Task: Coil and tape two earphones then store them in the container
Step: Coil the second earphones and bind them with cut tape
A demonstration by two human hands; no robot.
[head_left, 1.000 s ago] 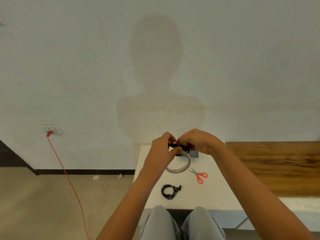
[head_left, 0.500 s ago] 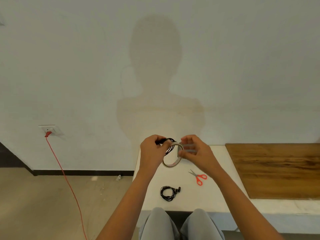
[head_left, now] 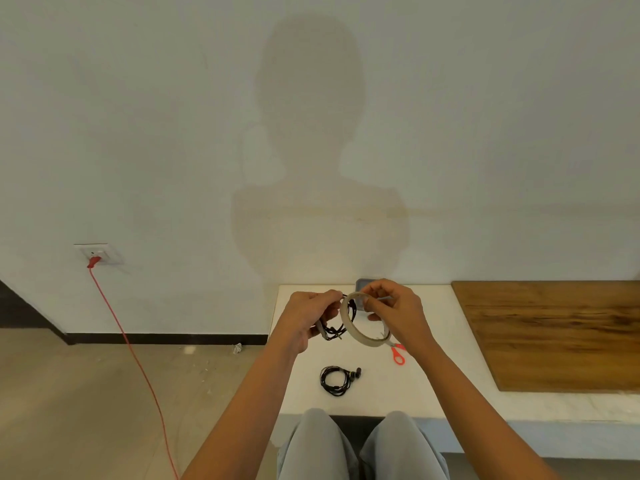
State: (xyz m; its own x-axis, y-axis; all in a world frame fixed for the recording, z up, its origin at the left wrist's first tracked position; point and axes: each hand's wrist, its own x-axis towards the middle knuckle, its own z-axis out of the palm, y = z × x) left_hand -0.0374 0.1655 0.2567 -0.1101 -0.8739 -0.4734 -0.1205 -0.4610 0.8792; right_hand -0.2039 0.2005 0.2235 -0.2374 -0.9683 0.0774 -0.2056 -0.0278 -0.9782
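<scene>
Left hand [head_left: 304, 317] grips the coiled earphone [head_left: 334, 332]. Right hand [head_left: 398, 310] pinches the tape roll [head_left: 345, 315], raised off the table [head_left: 433, 375] since a second ago. Second earphone [head_left: 354, 374] unmoved, nearer.

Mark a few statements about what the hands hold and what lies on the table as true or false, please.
1. The left hand holds a coiled black earphone. True.
2. The right hand holds the scissors. False: it holds the tape roll; the red-handled scissors lie on the white table.
3. A second coiled earphone lies on the table, near the person's knees. True.
4. Both earphones are stored in the container. False: neither is in the grey container; one is in the left hand and the other is on the table.
</scene>
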